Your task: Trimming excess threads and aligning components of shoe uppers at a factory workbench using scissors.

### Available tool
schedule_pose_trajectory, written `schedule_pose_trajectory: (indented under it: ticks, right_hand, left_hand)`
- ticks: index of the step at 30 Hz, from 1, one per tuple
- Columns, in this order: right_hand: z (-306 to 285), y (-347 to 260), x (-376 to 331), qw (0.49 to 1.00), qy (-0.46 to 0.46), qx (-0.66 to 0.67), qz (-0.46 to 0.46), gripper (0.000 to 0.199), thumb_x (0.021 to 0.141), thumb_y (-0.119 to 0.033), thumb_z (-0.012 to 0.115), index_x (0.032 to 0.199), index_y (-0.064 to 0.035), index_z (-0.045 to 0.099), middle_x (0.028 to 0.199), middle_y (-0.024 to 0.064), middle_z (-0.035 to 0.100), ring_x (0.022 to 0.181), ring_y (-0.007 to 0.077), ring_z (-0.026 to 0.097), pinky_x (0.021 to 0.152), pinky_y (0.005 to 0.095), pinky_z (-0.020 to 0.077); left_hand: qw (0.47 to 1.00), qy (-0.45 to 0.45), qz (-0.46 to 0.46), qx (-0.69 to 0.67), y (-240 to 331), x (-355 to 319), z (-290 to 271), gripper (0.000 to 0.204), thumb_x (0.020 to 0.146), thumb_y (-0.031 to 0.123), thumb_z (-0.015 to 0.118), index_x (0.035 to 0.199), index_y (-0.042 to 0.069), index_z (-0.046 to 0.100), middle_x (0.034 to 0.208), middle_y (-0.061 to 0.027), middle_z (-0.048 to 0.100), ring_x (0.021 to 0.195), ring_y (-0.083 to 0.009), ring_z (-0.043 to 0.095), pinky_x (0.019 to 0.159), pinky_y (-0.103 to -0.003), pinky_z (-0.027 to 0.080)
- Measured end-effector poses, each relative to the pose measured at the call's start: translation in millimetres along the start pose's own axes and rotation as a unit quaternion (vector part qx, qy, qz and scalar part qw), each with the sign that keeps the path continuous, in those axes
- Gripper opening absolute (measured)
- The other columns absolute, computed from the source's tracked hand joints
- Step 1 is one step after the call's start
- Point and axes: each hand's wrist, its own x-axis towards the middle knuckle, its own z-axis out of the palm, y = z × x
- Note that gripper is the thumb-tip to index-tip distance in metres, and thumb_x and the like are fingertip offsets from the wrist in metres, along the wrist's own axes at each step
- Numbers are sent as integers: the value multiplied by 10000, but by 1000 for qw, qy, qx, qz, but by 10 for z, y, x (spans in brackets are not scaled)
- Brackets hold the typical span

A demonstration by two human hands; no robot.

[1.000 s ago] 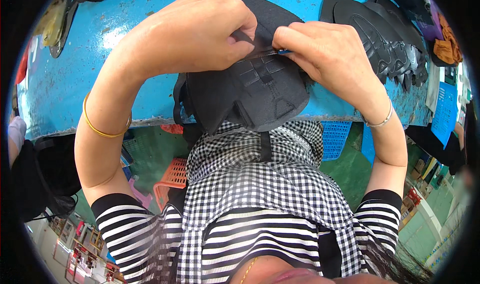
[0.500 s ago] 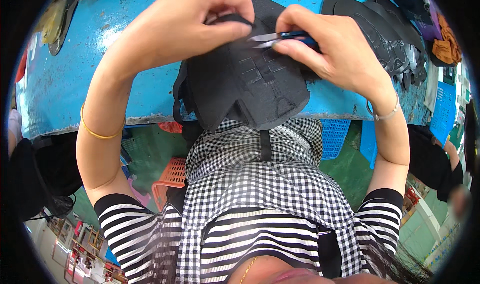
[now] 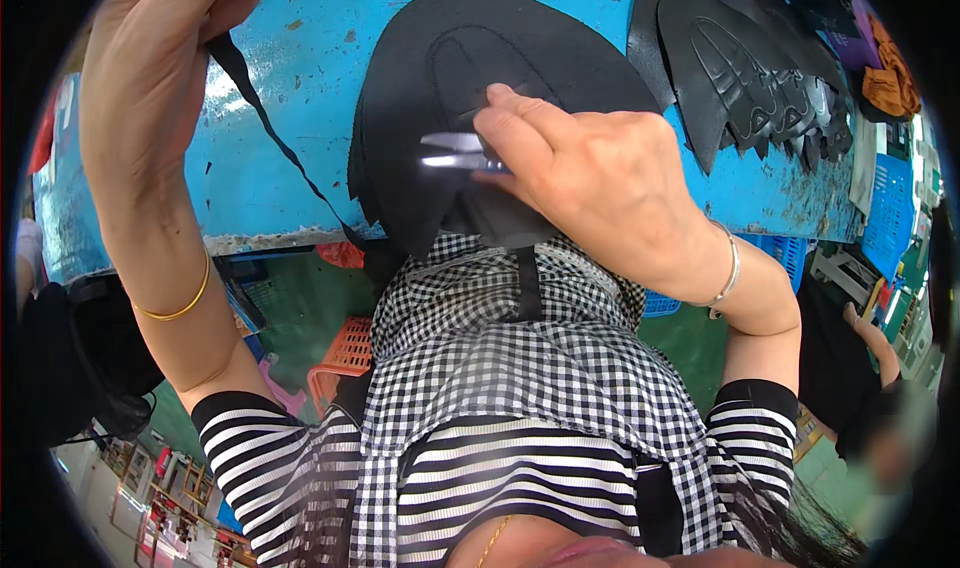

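Note:
Near the upper left rim, my left hand (image 3: 160,53) is partly cut off by the picture's edge. A narrow black strip (image 3: 258,106) hangs from its closed fingers and runs slantwise to the table's near edge. My right hand (image 3: 595,173) grips small thread snips (image 3: 455,152) with silver blades pointing left; their handle is mostly covered by the fingers. Beneath the snips lie rounded black sheet pieces (image 3: 395,83), stacked and overhanging the near edge toward my lap. A curved stitched outline shows on the top piece.
A blue worktable (image 3: 310,28) with worn paint spreads ahead. More black cut pieces (image 3: 745,68) are piled at the right, near an orange cloth (image 3: 890,73). Below the table stand an orange plastic basket (image 3: 345,353) and blue crates (image 3: 780,253). Another person (image 3: 850,358) is at the far right.
My left hand has moved up and left, drawing out the black strip. My right hand has come lower and left with the snips. The black pieces lie differently, showing a rounded top.

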Motion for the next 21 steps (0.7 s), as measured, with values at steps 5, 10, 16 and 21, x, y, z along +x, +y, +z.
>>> schedule_pose_trajectory:
  ticks: [5,10,16,21]
  right_hand:
    - [120,-137,21,997,70,-19,-5,160,728,-112,653,842,-16,593,887,214,708,466,138,614,377,278,442]
    - [64,107,26,978,69,168,106,257,780,-112,724,1019,-96,629,815,100,684,681,220,682,582,332,520]
    - [-182,776,-624,678,321,578,322,286,944,-187,635,1153,8,648,1067,30,689,923,163,689,807,289,558]
    - [-201,1541,-1539,645,331,500,473,337,1012,-212,545,1261,6,604,978,6,647,614,23,516,505,164,369]
  left_hand:
    - [997,-13,-22,75,165,-32,-112,170,923,216,672,1013,72,680,737,51,582,606,-14,459,528,-173,321]
    - [991,-34,-16,126,227,-40,-76,167,914,245,679,989,95,675,776,60,577,672,-14,481,580,-180,343]
    - [974,-191,-74,99,303,-72,299,125,846,152,731,869,41,680,800,32,609,735,-40,550,661,-191,427]
    - [938,-331,-67,79,204,36,646,108,810,94,741,821,0,689,757,-19,662,717,-82,593,684,-228,478]
